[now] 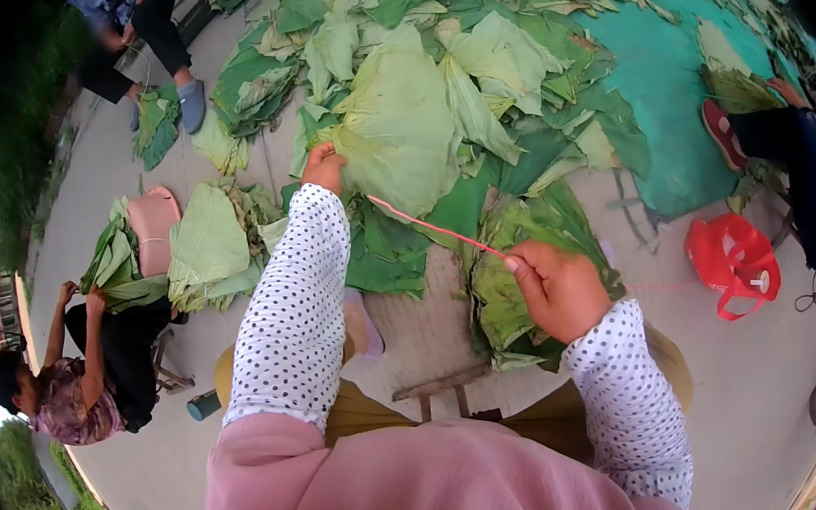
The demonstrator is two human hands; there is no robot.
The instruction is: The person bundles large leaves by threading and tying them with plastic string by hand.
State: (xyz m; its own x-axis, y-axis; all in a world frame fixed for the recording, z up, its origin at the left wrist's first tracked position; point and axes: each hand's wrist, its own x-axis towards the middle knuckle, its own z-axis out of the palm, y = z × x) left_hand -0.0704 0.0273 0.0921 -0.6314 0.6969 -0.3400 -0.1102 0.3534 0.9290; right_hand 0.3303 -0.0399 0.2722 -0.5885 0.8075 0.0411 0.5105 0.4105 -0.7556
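My left hand point(323, 167) is closed at the near left edge of a large pale green leaf point(398, 118). A thin pink string point(422, 222) runs from beside that leaf to my right hand point(557, 290), whose thumb and fingers are pressed together on it. Under and beside my right hand lies a stack of dark green leaves point(512, 312). More of the string trails faintly from my right hand toward a red bag point(732, 262) on the ground. What my left fingers pinch underneath is partly hidden.
Leaves point(501, 54) are heaped ahead, beside a green sheet point(663, 93). Seated people are at upper left point(145, 3), lower left point(99, 361) and right point(802, 149). A small wooden stand point(442, 384) is by my knees; a dark cup point(204, 405) stands left.
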